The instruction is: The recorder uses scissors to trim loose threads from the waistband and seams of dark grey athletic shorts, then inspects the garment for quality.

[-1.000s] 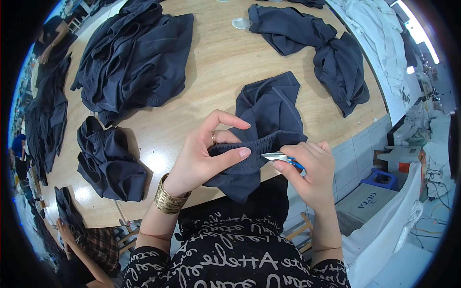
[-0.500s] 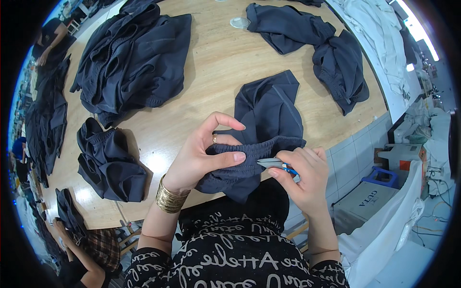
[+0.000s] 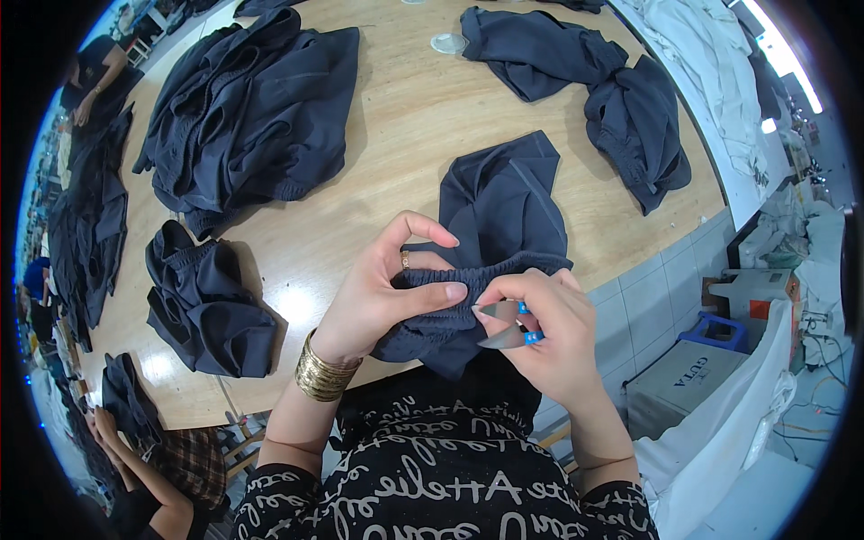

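Observation:
A dark navy garment (image 3: 506, 202) with a gathered elastic waistband (image 3: 438, 304) lies at the table's near edge. My left hand (image 3: 373, 283) is closed on the waistband, thumb on top and other fingers partly hidden beneath or inside it. In my right hand (image 3: 560, 337) are thread snips (image 3: 506, 339) with grey blades and blue parts; the blades are spread apart and point left. My right thumb and index fingertip meet at the waistband, right of my left thumb. Whether a thread is pinched there is too small to tell.
A large pile of dark garments (image 3: 256, 117) lies far left, a smaller one (image 3: 209, 301) nearer. More dark garments (image 3: 630, 117) lie at the far right beside a small clear disc (image 3: 448, 43). Other people (image 3: 153, 468) work at left. A grey box (image 3: 675, 387) stands at right, below table level.
My right hand has moved left to the waistband, thumb and index now meeting there. The snips' blades have turned and spread apart. My left hand stays nearly still.

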Tool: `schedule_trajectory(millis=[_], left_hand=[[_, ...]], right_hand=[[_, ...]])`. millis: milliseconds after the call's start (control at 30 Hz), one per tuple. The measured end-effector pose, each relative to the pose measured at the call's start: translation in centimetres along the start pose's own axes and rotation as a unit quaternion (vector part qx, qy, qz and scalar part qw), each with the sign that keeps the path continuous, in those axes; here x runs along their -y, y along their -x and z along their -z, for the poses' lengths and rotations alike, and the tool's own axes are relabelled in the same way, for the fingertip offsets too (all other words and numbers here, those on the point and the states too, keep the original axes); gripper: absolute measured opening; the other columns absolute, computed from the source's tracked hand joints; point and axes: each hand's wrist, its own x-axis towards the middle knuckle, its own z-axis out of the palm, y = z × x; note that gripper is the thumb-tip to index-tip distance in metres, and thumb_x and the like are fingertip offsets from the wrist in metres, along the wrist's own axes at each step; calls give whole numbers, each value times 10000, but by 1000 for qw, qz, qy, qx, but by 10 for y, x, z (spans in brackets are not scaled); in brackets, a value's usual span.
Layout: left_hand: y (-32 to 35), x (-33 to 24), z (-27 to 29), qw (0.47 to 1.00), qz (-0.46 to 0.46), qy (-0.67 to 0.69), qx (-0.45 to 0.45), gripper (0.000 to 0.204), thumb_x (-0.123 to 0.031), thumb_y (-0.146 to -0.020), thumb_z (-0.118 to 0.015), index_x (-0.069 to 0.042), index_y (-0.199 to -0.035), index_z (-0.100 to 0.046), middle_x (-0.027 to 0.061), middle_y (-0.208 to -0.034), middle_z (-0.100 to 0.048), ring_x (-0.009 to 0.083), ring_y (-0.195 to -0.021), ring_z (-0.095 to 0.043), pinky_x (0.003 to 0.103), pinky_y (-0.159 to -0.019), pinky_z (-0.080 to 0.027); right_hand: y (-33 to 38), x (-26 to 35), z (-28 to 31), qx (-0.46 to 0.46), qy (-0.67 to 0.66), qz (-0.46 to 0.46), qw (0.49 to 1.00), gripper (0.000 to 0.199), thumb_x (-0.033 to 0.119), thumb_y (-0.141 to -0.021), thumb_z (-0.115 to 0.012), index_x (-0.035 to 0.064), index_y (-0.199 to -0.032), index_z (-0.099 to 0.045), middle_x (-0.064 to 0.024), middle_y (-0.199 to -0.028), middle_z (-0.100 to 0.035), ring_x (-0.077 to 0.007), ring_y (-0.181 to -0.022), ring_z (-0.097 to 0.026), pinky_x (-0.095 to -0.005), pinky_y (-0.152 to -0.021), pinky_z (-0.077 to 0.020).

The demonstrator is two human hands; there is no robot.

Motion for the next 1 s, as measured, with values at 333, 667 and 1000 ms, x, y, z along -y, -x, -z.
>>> schedule_trajectory(millis=[333, 667, 1000], left_hand=[[0, 3, 2, 998, 26, 62, -17, 396, 43, -752, -650, -27, -1079, -438, 133, -890, -641, 130, -770, -626, 217, -701, -495], [-1, 5, 2, 997, 30, 69, -8, 382, 17, -775, -665, -43, -1088, -454, 93, -885, -636, 109, -808, -619, 212, -723, -493], [0, 8, 2, 997, 22, 79, -5, 373, 29, -774, -658, -48, -1079, -460, 97, -898, -632, 113, -817, -620, 218, -732, -500]], right_hand=[[5, 0, 8, -37, -261, -216, 940, 113, 65, -821, -639, 38, -891, -555, 13, -744, -542, -31, -653, -446, -192, -631, -386], [3, -3, -4, -53, -66, -17, 996, 143, 47, -701, -723, 87, -797, -624, 53, -616, -538, -68, -487, -342, -209, -510, -266], [3, -5, -2, -14, 4, 34, 999, 276, 26, -644, -701, 103, -870, -563, 35, -675, -566, -119, -550, -515, -271, -583, -301]])
